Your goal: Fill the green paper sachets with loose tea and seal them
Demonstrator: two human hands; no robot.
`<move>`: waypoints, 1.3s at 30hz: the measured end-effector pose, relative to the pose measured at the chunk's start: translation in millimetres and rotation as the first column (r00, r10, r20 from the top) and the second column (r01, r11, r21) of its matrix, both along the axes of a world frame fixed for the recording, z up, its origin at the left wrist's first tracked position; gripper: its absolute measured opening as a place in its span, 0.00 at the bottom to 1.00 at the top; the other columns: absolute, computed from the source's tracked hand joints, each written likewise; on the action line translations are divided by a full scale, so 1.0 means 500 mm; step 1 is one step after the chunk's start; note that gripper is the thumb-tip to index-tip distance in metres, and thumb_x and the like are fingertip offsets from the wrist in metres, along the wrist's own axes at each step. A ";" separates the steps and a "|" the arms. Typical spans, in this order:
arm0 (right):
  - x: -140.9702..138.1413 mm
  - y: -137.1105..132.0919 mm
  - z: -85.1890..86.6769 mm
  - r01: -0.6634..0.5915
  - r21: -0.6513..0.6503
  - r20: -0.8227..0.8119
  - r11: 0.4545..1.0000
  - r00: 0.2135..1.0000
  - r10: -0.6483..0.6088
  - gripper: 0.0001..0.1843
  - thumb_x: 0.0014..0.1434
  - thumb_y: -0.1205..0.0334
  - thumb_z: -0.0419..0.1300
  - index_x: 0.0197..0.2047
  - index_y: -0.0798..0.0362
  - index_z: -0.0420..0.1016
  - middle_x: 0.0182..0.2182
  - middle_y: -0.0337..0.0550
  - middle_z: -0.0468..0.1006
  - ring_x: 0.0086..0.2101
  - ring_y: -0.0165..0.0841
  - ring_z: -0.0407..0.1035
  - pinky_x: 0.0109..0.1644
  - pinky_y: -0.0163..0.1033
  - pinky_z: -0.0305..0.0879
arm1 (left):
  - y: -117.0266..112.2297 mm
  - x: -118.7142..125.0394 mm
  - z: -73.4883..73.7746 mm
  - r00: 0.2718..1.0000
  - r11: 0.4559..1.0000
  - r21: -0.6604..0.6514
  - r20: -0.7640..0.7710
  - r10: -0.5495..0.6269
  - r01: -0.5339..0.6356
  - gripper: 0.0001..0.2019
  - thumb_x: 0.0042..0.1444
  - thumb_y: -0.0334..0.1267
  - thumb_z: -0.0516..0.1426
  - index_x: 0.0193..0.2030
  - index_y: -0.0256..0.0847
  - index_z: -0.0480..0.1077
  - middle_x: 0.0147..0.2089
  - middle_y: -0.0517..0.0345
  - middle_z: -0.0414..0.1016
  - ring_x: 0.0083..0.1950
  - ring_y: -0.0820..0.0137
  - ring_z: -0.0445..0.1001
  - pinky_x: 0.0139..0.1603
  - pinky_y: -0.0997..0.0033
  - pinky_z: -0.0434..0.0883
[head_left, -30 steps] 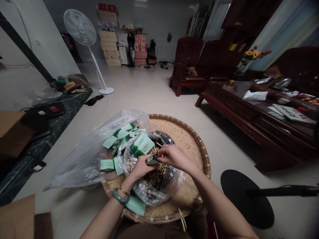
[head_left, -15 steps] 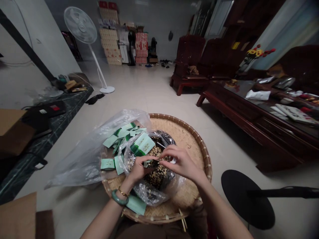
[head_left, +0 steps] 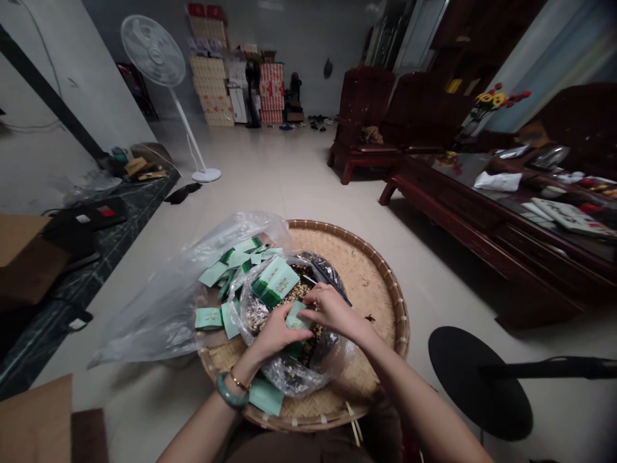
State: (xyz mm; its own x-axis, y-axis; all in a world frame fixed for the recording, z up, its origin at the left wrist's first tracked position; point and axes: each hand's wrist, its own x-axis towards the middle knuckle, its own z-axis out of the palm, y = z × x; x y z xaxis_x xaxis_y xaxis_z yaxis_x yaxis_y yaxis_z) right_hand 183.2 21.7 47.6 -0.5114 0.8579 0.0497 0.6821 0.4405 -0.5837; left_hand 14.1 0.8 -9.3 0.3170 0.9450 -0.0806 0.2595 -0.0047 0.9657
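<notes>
My left hand [head_left: 279, 331] grips a small light-green paper packet [head_left: 297, 315] between thumb and fingers. Curled at the packet's upper right edge are the fingers of my right hand [head_left: 328, 307], which seem to pinch it. Under both hands sits an open clear plastic bag [head_left: 294, 381] of dark and pale dried bits [head_left: 258, 318], which look like loose tea. More green packets [head_left: 277, 280] lie over the bag's far left rim. A dark, slim stick-like tool [head_left: 332, 281] rests at its far right side. Everything stands on a round woven bamboo tray [head_left: 359, 257].
A large clear plastic bag [head_left: 159, 308] with a heap of green packets [head_left: 236, 260] spreads over the tray's left side. A small dark bit [head_left: 369, 318] lies on the tray's right. Nearby are a black round stand base [head_left: 477, 379], a wooden table [head_left: 482, 231] and a white fan [head_left: 154, 51].
My left hand has turned the packet so its light-green face shows. My right hand has shifted slightly, baring more of the dark tool. A small dark bit now lies on the tray's right side.
</notes>
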 end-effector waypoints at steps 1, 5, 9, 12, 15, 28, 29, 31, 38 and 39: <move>0.005 0.004 -0.005 -0.013 -0.031 -0.028 0.999 1.000 0.012 0.05 0.53 0.63 0.66 0.31 0.55 0.79 0.28 0.42 0.77 0.35 0.34 0.67 0.40 0.36 0.60 | 0.001 -0.003 -0.002 1.000 1.000 -0.014 0.011 -0.024 0.024 0.22 0.35 0.36 0.68 0.40 0.35 0.73 0.40 0.57 0.76 0.41 0.64 0.72 0.46 0.67 0.69; 0.019 0.011 -0.008 -0.125 -0.225 -0.172 0.966 0.981 0.086 0.09 0.61 0.62 0.58 0.36 0.55 0.79 0.28 0.37 0.77 0.29 0.29 0.66 0.35 0.32 0.58 | 0.004 -0.012 -0.016 0.998 0.998 0.015 0.033 -0.060 0.059 0.34 0.35 0.36 0.69 0.53 0.36 0.69 0.53 0.49 0.74 0.53 0.57 0.71 0.57 0.59 0.65; 0.020 0.013 0.000 -0.249 -0.314 -0.150 0.916 0.966 0.211 0.18 0.64 0.59 0.52 0.28 0.57 0.77 0.21 0.34 0.69 0.23 0.25 0.57 0.28 0.30 0.52 | 0.002 -0.013 -0.026 0.994 0.988 0.143 -0.093 -0.053 0.066 0.42 0.39 0.32 0.67 0.63 0.41 0.60 0.61 0.48 0.68 0.59 0.58 0.67 0.62 0.59 0.61; 0.014 0.016 -0.003 -0.295 -0.286 -0.046 0.912 0.955 0.294 0.19 0.63 0.58 0.54 0.24 0.58 0.74 0.18 0.33 0.65 0.22 0.23 0.54 0.28 0.30 0.50 | -0.001 -0.010 -0.027 0.982 0.973 0.204 -0.177 -0.072 0.109 0.42 0.43 0.33 0.64 0.67 0.41 0.54 0.60 0.48 0.70 0.51 0.62 0.73 0.54 0.64 0.68; 0.007 0.009 -0.004 -0.299 -0.173 0.059 0.938 0.948 0.313 0.15 0.62 0.63 0.56 0.25 0.57 0.74 0.21 0.36 0.69 0.25 0.26 0.61 0.32 0.31 0.54 | -0.002 -0.009 -0.027 0.976 0.965 0.248 -0.218 -0.026 0.081 0.41 0.46 0.34 0.63 0.67 0.41 0.53 0.58 0.49 0.72 0.45 0.66 0.75 0.48 0.68 0.71; 0.010 -0.013 0.040 -0.215 0.153 -0.102 0.965 0.967 0.232 0.11 0.63 0.70 0.54 0.37 0.54 0.78 0.36 0.44 0.81 0.39 0.33 0.72 0.48 0.39 0.64 | 0.029 -0.017 -0.044 0.981 0.960 0.234 -0.079 0.176 -0.153 0.17 0.43 0.40 0.66 0.40 0.35 0.77 0.34 0.54 0.81 0.35 0.65 0.76 0.39 0.70 0.72; 0.010 -0.012 0.041 -0.207 0.154 -0.125 0.966 0.966 0.227 0.11 0.63 0.70 0.54 0.37 0.53 0.78 0.35 0.44 0.81 0.39 0.33 0.72 0.47 0.38 0.65 | 0.029 -0.017 -0.045 0.981 0.960 0.227 -0.067 0.182 -0.163 0.17 0.42 0.41 0.66 0.39 0.35 0.77 0.33 0.55 0.81 0.35 0.65 0.76 0.38 0.70 0.72; 0.010 -0.010 0.040 -0.183 0.157 -0.160 0.971 0.965 0.208 0.10 0.62 0.69 0.56 0.35 0.53 0.79 0.34 0.43 0.82 0.37 0.33 0.73 0.45 0.37 0.66 | 0.028 -0.015 -0.047 0.980 0.958 0.221 -0.045 0.195 -0.180 0.19 0.40 0.41 0.67 0.40 0.35 0.78 0.33 0.55 0.80 0.35 0.65 0.76 0.38 0.70 0.72; 0.007 -0.007 0.024 -0.109 0.225 -0.232 0.968 0.959 0.161 0.05 0.57 0.70 0.63 0.33 0.52 0.79 0.32 0.41 0.82 0.36 0.33 0.74 0.43 0.37 0.65 | 0.028 -0.015 -0.054 0.982 0.958 0.221 -0.011 0.190 -0.183 0.19 0.41 0.40 0.67 0.41 0.33 0.77 0.35 0.53 0.81 0.37 0.64 0.76 0.40 0.69 0.72; 0.007 -0.008 0.021 -0.100 0.234 -0.221 0.967 0.963 0.153 0.05 0.56 0.71 0.63 0.33 0.51 0.79 0.32 0.41 0.82 0.36 0.33 0.74 0.43 0.38 0.64 | 0.027 -0.015 -0.054 0.983 0.958 0.223 -0.012 0.185 -0.178 0.19 0.41 0.40 0.67 0.41 0.33 0.77 0.36 0.53 0.80 0.37 0.64 0.76 0.40 0.69 0.72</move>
